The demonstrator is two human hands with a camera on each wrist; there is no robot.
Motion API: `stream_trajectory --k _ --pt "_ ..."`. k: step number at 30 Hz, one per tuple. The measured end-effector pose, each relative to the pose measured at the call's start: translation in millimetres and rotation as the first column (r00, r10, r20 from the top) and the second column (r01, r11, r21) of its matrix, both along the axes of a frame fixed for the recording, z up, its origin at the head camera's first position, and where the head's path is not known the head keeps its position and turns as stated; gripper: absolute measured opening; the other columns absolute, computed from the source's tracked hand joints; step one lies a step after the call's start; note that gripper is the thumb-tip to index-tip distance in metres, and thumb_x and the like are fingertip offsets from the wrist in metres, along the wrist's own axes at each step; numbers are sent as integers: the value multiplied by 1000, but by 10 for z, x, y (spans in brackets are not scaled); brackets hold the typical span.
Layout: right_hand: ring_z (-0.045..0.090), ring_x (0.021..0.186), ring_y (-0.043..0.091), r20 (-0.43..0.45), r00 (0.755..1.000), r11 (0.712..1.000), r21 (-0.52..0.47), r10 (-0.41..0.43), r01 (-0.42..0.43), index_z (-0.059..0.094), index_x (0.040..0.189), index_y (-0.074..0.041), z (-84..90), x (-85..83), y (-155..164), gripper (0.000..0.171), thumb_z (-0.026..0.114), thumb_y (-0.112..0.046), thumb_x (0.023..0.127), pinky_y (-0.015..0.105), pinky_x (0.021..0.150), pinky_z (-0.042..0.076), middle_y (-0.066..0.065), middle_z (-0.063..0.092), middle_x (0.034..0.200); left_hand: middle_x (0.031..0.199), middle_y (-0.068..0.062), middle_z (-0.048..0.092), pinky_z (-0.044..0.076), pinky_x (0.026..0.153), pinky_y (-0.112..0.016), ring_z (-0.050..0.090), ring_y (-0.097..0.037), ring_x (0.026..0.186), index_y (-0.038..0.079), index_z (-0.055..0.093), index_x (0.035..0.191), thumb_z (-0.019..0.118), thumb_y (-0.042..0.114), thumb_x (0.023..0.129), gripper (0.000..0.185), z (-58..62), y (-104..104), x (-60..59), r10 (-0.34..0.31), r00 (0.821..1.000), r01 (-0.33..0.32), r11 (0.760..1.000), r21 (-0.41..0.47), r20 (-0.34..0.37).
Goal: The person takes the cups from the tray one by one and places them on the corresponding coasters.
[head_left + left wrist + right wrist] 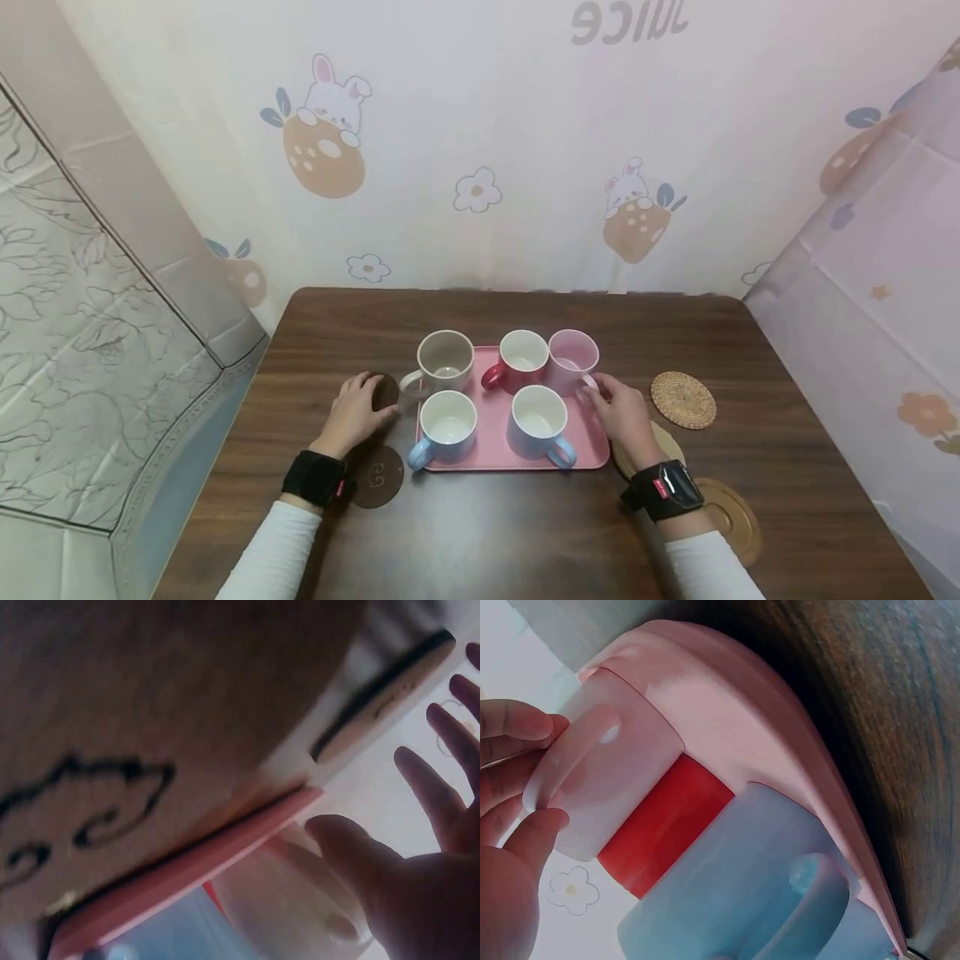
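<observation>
While your left hand rests on the brown table with its fingers spread and nearly straight, its fingertips lie on a small dark round coaster just left of the tray; it grips nothing. A second dark coaster with a curly mark lies near that wrist, close to the tray's front left corner. Moving right, the pink tray carries five mugs: a beige mug at the back left with its handle pointing left, a light blue mug in front of it, a red mug in the back middle, another light blue mug at the front with its handle to the right, and a pink mug at the back right corner. Your right hand sits at the tray's right edge, and its thumb and fingers pinch the handle of the pink mug, which stands on the tray touching the red mug. Further right, a woven round coaster lies on the table, another is partly hidden under your right wrist, and a wooden round coaster lies near your forearm.
</observation>
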State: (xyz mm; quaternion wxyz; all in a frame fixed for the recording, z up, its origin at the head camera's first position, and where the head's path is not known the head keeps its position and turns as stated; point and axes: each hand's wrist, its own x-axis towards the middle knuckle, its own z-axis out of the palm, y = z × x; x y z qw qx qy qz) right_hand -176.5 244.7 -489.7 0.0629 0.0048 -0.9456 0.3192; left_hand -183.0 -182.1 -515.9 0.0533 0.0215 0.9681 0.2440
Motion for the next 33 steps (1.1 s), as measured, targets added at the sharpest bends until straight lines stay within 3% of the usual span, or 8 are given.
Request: stream_trajectory --k 4,8,19,26,33 --pt "67 87 32 -21 1000 1000 -1 -1 1 64 119 0 -16 13 -4 30 62 -19 96 41 72 54 20 72 100 154 -31 25 24 108 -69 19 -50 143 1 38 146 71 41 86 79 -36 -1 -18 9 997 -6 999 -38 81" --pt "68 86 32 -46 999 1000 -10 3 -4 65 118 -1 -12 28 -8 29 63 -19 95 42 72 54 20 72 99 155 -31 22 23 108 -70 17 -52 142 1 37 147 73 40 85 81 -26 -1 -25 23 993 -17 999 -48 114" --pt "68 87 33 -55 998 1000 1 6 -6 66 119 -2 -1 23 -2 29 62 -19 96 46 74 54 20 72 98 143 -29 42 36 101 -64 37 -50 131 1 50 137 75 35 84 68 30 1 -115 35 998 -31 995 -93 45" --pt "67 90 33 -18 1000 1000 -4 -5 5 64 122 -2 15 26 -12 31 61 -20 97 45 74 55 20 72 102 141 -29 43 38 100 -62 39 -47 127 2 49 137 76 37 82 71 76 7 -141 35 998 -29 995 -95 59" --pt "67 87 32 -25 1000 1000 -4 -13 13 64 122 -1 16 42 -38 32 62 -19 96 40 69 53 21 72 102 140 -29 42 38 97 -62 38 -47 126 3 47 139 76 36 83 71 181 -57 -220 20 1000 -18 996 -83 22"
